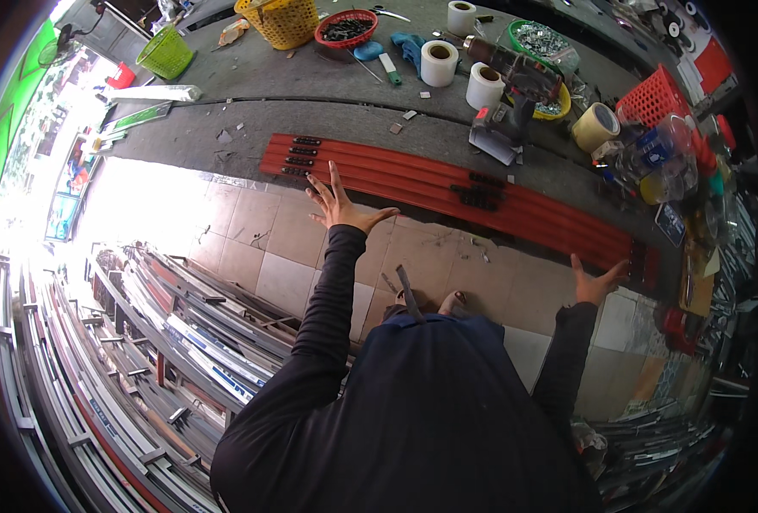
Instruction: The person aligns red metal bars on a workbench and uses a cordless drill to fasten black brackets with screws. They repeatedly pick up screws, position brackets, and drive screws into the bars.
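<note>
Several long red bars lie side by side along the near edge of the workbench. Small black fittings sit on them in rows: one group near the left end, another past the middle, and more at the right end. My left hand is raised with its fingers spread, just in front of the bars' left part, and holds nothing. Beside the right end of the bars, my right hand has its thumb and a finger stretched apart, with nothing seen in it. Its other fingers are hard to make out.
A cordless drill rests on the bench behind the bars. White tape rolls, a red basket of dark screws, a yellow basket and clear bottles stand around it. Racks of metal profiles fill the left side.
</note>
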Motion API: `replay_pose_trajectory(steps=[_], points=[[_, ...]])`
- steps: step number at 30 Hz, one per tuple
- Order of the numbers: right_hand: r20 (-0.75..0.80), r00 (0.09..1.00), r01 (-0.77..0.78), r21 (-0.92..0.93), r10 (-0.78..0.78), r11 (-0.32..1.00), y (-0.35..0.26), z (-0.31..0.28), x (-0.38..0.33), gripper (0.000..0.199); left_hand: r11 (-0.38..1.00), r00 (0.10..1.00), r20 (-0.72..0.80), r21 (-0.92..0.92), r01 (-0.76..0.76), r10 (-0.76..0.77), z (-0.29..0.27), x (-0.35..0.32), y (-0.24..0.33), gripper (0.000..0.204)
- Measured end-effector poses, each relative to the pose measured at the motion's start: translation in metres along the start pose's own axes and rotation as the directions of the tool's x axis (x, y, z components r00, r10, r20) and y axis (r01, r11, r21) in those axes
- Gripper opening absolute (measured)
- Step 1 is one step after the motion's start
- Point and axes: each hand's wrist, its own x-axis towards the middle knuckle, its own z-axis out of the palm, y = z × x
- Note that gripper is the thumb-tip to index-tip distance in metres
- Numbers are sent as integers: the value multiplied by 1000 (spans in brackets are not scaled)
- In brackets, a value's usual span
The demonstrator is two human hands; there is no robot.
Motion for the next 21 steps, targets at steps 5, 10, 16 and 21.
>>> replay_pose_trajectory(steps=[5, 10, 16, 21], points=[[26, 998, -65, -16, 65, 998, 0, -2, 0, 166, 1000, 999, -29, 1, 15, -15, 3, 1, 3, 190], [23, 999, -42, -33, 43, 999, -5, -4, -1, 166, 999, 999, 4, 34, 36, -37, 4, 4, 5, 193], [16, 999, 34, -26, -34, 999, 3, 1, 2, 166, 998, 999, 15, 28, 49, -50, 4, 5, 7, 192], [25, 999, 27, -13, -26, 1000, 7, 2, 3, 168, 999, 999, -17, 1, 49, -49, 4, 5, 8, 191]])
